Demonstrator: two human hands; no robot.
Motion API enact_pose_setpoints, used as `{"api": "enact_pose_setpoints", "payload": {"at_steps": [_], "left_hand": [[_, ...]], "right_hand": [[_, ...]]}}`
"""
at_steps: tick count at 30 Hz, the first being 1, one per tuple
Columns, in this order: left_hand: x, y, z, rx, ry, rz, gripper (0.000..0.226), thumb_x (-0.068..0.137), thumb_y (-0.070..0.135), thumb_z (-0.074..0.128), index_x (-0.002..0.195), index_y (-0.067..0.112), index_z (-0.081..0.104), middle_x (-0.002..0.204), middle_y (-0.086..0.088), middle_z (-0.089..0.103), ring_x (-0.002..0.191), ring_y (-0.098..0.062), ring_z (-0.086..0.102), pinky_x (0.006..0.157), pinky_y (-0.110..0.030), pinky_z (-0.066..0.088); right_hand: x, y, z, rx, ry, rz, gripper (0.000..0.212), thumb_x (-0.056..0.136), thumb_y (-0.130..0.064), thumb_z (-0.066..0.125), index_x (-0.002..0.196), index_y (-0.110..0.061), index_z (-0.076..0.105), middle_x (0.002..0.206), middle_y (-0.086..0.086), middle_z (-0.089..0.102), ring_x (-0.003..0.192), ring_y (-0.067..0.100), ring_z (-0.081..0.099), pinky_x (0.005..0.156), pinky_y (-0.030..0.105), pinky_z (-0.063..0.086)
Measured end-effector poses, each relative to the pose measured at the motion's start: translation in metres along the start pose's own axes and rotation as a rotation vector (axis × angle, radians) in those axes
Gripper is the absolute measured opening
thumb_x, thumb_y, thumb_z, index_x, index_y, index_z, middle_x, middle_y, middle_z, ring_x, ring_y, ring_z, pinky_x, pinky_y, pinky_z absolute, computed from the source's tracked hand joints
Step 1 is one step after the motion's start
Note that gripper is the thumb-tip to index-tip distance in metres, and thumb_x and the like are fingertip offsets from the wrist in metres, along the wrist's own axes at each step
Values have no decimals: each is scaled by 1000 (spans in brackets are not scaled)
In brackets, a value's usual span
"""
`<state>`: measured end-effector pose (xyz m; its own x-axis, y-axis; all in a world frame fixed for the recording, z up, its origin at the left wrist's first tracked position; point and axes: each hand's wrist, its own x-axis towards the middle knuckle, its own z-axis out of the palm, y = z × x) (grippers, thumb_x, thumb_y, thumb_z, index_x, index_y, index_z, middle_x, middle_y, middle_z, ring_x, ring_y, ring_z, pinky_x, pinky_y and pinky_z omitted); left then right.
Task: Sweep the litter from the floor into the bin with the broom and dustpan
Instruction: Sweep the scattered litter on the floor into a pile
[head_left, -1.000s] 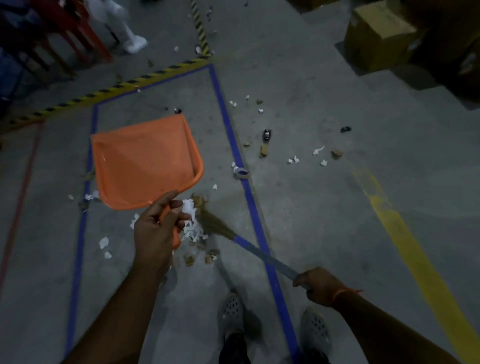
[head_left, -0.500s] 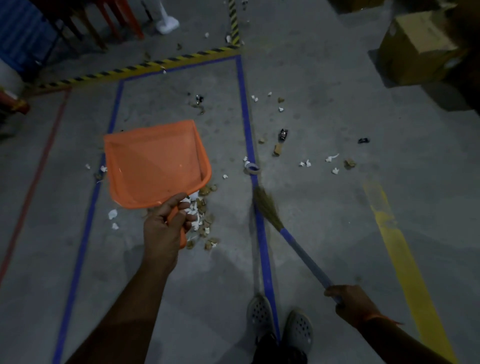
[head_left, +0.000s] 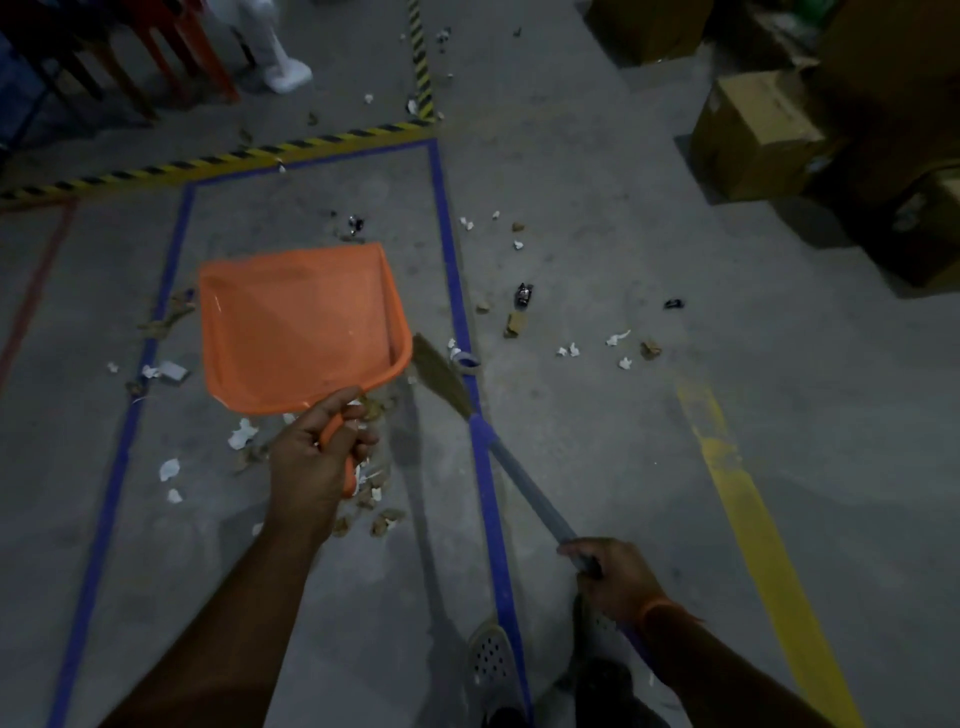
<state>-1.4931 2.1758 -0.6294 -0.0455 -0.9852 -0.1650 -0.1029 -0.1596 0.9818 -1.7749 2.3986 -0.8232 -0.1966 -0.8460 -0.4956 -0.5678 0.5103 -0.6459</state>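
My left hand (head_left: 317, 452) grips the handle of an orange dustpan (head_left: 296, 327), held above the floor with its pan empty. My right hand (head_left: 610, 571) holds the grey handle of a broom (head_left: 524, 488); its straw head (head_left: 439, 371) lies just right of the dustpan's near corner. A heap of white paper and brown scraps (head_left: 371, 493) sits on the floor under and beside my left hand. More scraps (head_left: 618, 345) are scattered to the right of the blue tape line (head_left: 488, 499). No bin is in view.
Cardboard boxes (head_left: 753, 135) stand at the back right. Red chair legs (head_left: 171, 52) and a person's white shoe (head_left: 283, 73) are at the back left. Yellow-black hazard tape (head_left: 208, 163) crosses the floor; a yellow line (head_left: 748, 499) runs on the right. My shoes (head_left: 493, 670) are at the bottom.
The broom head swung right across the blue line, then back left beside the dustpan's corner. The dustpan has stayed in my left hand above the heap.
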Motion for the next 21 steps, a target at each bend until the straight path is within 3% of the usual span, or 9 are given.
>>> {"api": "enact_pose_setpoints", "payload": {"at_steps": [3, 6, 9, 15, 17, 19, 21], "left_hand": [[6, 5, 25, 8, -13, 3, 34, 97, -8, 54, 126, 5, 64, 103, -12, 68, 67, -12, 67, 57, -19, 52], [12, 10, 58, 2, -5, 8, 34, 97, -8, 54, 127, 4, 64, 101, -11, 69, 66, -10, 66, 58, -18, 52], [18, 15, 94, 9, 5, 22, 34, 97, -9, 52, 127, 3, 63, 100, -9, 68, 63, -5, 65, 57, -15, 51], [33, 17, 177, 35, -1, 11, 34, 97, -11, 50, 127, 1, 61, 99, -7, 66, 60, -3, 64, 57, -14, 51], [40, 14, 198, 29, -5, -5, 35, 97, -11, 50, 128, 0, 61, 102, -8, 67, 65, -7, 66, 58, -15, 51], [47, 12, 213, 24, -9, -16, 35, 98, -10, 49, 128, 3, 62, 105, -8, 68, 69, -11, 69, 59, -16, 51], [52, 11, 222, 12, -4, -21, 35, 98, -9, 50, 127, 5, 62, 105, -7, 68, 70, -12, 69, 60, -17, 52]], "right_hand": [[17, 17, -45, 52, 134, 40, 44, 70, -9, 72, 105, -36, 74, 100, -14, 71, 88, 3, 68, 80, 11, 50], [31, 47, -102, 97, 228, 120, 46, 71, -2, 73, 105, -34, 74, 84, -2, 74, 65, 14, 71, 71, 31, 58], [45, 86, -164, 96, 298, 202, 43, 74, -2, 75, 106, -30, 73, 74, 3, 74, 53, 11, 69, 66, 37, 60], [64, 172, -267, 105, 328, 384, 40, 77, -3, 76, 112, -21, 72, 77, 8, 74, 52, 12, 70, 55, 29, 59], [71, 194, -282, 74, 310, 423, 39, 78, -4, 76, 113, -20, 71, 81, 7, 73, 47, 7, 67, 44, 17, 53], [75, 207, -283, 42, 269, 448, 40, 78, -3, 76, 114, -18, 71, 84, 8, 70, 43, 4, 64, 43, 9, 48], [74, 213, -273, 29, 198, 477, 41, 76, -2, 76, 113, -19, 72, 83, 8, 72, 44, 7, 66, 51, 19, 55]]}}
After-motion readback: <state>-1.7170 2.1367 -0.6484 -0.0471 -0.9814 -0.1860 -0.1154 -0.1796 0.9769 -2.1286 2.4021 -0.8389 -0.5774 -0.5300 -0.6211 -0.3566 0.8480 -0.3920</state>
